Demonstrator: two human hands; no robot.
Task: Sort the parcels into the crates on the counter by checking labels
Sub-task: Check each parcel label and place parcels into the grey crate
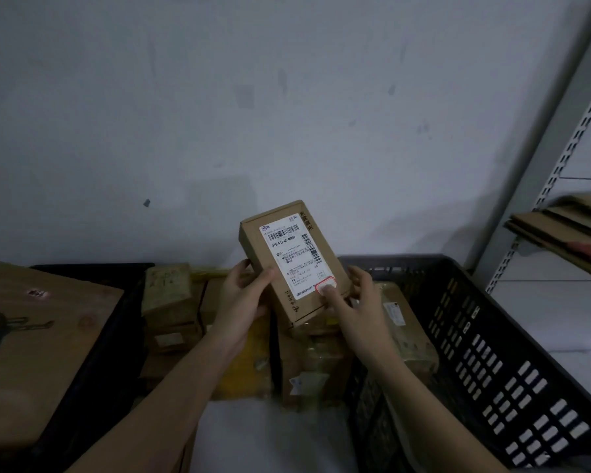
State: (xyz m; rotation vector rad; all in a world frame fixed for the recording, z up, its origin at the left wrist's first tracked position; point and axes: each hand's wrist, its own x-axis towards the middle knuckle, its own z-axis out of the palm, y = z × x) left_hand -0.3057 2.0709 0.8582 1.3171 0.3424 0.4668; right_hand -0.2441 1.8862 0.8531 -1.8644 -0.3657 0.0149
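Note:
I hold a small brown cardboard parcel [289, 257] upright in front of the wall, its white shipping label facing me. My left hand [244, 295] grips its lower left edge, thumb on the front. My right hand [359, 302] holds the lower right corner, thumb pressed on the label's red-bordered box. A black slotted crate [492, 353] stands at the right with a wrapped parcel [406, 332] inside. Another black crate [93, 339] at the left holds a large flat carton [38, 336].
Several brown parcels [171, 302] and a yellow padded one [249, 363] lie piled on the counter between the crates. A grey metal shelf rack [560, 158] at the right carries flattened cardboard [567, 230]. The grey wall stands close behind.

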